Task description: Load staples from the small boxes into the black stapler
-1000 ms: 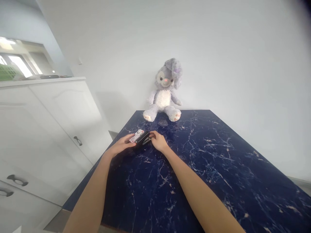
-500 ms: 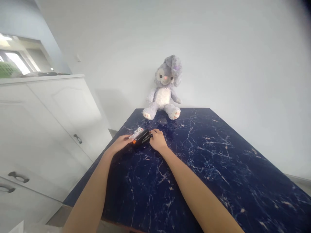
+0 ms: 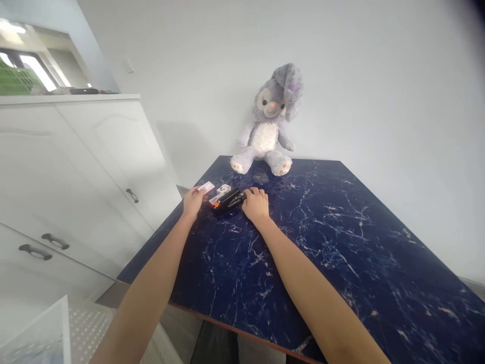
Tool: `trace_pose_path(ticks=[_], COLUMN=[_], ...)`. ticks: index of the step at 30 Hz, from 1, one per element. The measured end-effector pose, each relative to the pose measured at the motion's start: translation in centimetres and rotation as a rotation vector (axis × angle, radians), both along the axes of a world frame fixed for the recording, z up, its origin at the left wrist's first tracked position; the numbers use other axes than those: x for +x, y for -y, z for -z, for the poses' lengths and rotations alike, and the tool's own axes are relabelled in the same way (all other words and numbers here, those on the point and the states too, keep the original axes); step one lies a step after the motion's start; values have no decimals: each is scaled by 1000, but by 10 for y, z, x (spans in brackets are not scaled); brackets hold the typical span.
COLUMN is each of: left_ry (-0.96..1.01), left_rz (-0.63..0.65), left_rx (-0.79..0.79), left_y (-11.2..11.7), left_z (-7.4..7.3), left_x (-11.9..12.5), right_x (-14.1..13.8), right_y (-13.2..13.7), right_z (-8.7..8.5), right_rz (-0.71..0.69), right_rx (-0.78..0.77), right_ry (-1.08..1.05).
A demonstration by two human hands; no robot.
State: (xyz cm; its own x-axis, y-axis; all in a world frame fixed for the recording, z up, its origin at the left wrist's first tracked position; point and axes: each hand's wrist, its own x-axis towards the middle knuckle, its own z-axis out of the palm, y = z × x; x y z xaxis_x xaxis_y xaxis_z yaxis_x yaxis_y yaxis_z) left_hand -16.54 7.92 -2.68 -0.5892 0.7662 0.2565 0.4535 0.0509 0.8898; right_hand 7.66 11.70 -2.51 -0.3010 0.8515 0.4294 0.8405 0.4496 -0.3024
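Between the thumb and fingers of my left hand [image 3: 193, 202] is a white card with a reddish print, like a playing card [image 3: 206, 187], held just above or on the table at the left. Beside it lies a black box-like device [image 3: 229, 201] with an orange part at its left end. White card-like pieces [image 3: 223, 188] rest along its far side. My right hand [image 3: 256, 204] is curled over the device's right end, on a thin dark part whose shape the fingers mostly hide.
A grey plush rabbit [image 3: 265, 136] sits at the back of the dark blue marbled table [image 3: 333, 242], against the wall. A dark, roundish item [image 3: 260, 176] lies before its feet. White cabinets [image 3: 83, 167] stand at the left, with a green basket [image 3: 18, 78] on top.
My left hand has drawn away from the device to the left, now with a card in it. My right hand stays at the device's right end. The camera view has shifted.
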Motion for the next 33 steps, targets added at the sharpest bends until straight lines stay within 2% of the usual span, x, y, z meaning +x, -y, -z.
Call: trace_pose_path(ticks=[3, 6, 8, 10, 12, 14, 16, 18, 22, 27, 30, 33], left_ry=[-101, -278, -472, -651, -738, -770, -775, -751, -599, -423, -342, -259], left_rz=[-76, -76, 6, 138, 264, 337, 370, 341, 156, 85, -1, -78], left_rx=[-26, -59, -88, -118, -143, -161, -177, -182, -110, 52, 125, 95], left_y=[4, 8, 9, 8, 8, 10, 13, 18, 26, 31, 30, 27], left_z=[0, -4, -8, -12, -18, -23, -29, -34, -38, -27, -19, -13], left_x=[-4, -2, 2, 7, 12, 15, 18, 22, 40, 57, 50, 39], right_x=[-1, -2, -3, -3, -2, -2, -2, -4, -7, -8, -7, -5], right_y=[2, 3, 4, 4, 2, 0, -1, 1, 7, 8, 2, -5], right_z=[1, 1, 0, 0, -1, -2, -2, -2, -1, 1, 1, -1], right_rz=[2, 2, -4, -13, -37, -56, -36, -8, -27, -47, -51, -77], right_rx=[3, -8, 0, 9, -3, -32, -47, -37, -17, -18, -50, -127], right_ry=[5, 15, 27, 35, 25, 1, -20, -13, 33, 29, -17, -82])
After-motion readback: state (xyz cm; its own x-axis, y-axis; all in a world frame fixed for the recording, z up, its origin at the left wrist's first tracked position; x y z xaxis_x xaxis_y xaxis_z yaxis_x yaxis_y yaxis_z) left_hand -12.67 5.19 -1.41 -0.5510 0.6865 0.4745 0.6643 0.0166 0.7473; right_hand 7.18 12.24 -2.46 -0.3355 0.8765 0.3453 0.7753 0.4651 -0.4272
